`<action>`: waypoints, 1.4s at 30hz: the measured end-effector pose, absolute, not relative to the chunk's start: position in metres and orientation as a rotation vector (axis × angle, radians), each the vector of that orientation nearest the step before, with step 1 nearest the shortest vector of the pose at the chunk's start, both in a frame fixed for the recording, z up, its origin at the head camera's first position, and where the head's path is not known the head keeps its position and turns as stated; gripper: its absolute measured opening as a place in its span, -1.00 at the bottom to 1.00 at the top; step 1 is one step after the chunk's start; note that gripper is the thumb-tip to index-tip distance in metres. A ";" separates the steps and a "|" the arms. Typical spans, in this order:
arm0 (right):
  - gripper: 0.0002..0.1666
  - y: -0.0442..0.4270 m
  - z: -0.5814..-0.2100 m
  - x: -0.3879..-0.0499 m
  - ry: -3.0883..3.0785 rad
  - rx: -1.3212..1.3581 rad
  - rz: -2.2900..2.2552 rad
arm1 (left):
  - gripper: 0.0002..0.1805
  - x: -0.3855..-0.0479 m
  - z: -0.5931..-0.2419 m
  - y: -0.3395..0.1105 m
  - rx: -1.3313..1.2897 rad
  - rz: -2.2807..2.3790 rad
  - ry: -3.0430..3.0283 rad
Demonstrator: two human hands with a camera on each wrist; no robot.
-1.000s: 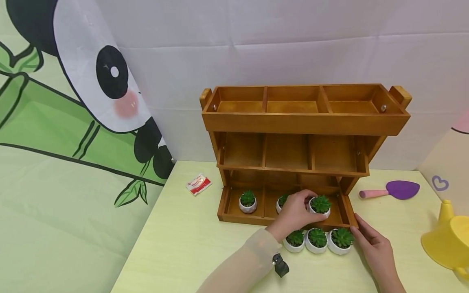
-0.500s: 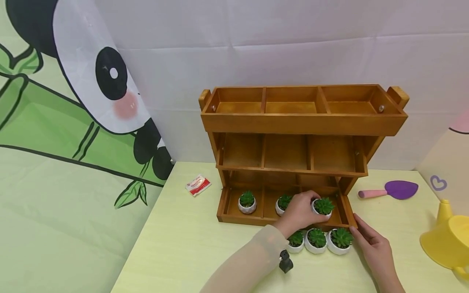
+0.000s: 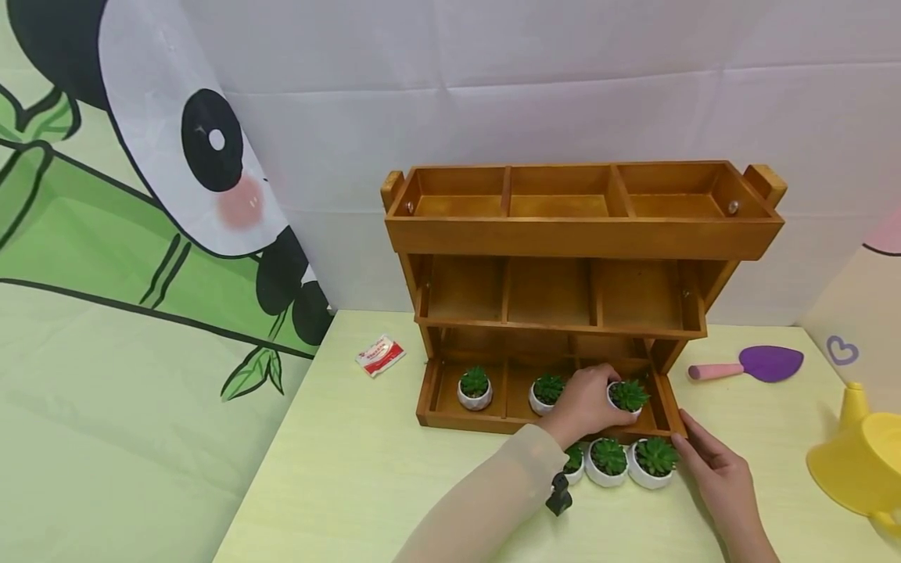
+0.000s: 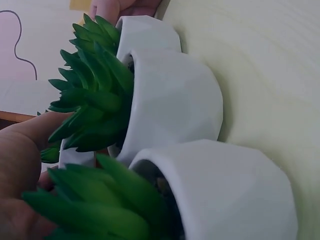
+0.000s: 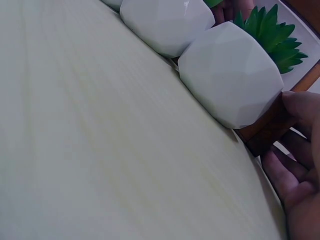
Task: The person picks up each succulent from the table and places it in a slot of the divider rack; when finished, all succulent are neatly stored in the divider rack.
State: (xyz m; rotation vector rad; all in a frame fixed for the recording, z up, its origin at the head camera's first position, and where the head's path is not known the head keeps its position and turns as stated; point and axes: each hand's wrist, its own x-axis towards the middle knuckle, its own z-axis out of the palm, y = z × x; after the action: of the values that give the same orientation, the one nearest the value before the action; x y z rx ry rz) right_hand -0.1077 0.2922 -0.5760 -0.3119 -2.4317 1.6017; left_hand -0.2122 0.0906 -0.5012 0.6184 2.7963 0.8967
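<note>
My left hand [image 3: 590, 401] holds a small potted succulent [image 3: 628, 396] by its white pot, inside the right compartment of the bottom tier of a brown wooden shelf [image 3: 584, 238]. Whether that pot touches the compartment floor cannot be seen. One succulent [image 3: 475, 388] stands in the left compartment and another [image 3: 545, 393] in the middle one. With thumb and fingers, my right hand [image 3: 721, 477] grips the shelf's lower right front corner. Three more potted succulents, the nearest to that hand being the right one [image 3: 652, 463], stand in a row before the shelf; my left forearm partly covers the leftmost.
Left of the shelf lies a red and white packet [image 3: 381, 356]. A purple trowel [image 3: 770, 364] with a pink handle lies to the right, and a yellow watering can [image 3: 862, 461] stands at the table's right side. Upper shelf tiers hang over the bottom one.
My left hand has moved slightly right with the potted succulent, deeper into the right compartment. The middle compartment's succulent shows more. My right hand keeps its place at the corner.
</note>
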 end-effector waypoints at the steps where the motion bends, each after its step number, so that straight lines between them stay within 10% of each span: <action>1: -0.33 0.292 -0.576 -0.108 -2.431 -0.311 1.604 | -0.35 -0.213 -0.501 0.091 0.623 0.886 2.799; 42: -0.36 0.293 -0.578 -0.108 -2.412 -0.298 1.586 | -0.33 -0.209 -0.498 0.116 0.465 0.660 2.848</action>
State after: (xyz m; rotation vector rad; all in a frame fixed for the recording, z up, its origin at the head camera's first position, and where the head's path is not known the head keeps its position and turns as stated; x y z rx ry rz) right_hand -0.1082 0.2930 -0.5780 -0.2982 -2.4125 1.5861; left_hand -0.2094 0.1164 -0.4978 0.4648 2.8477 0.6599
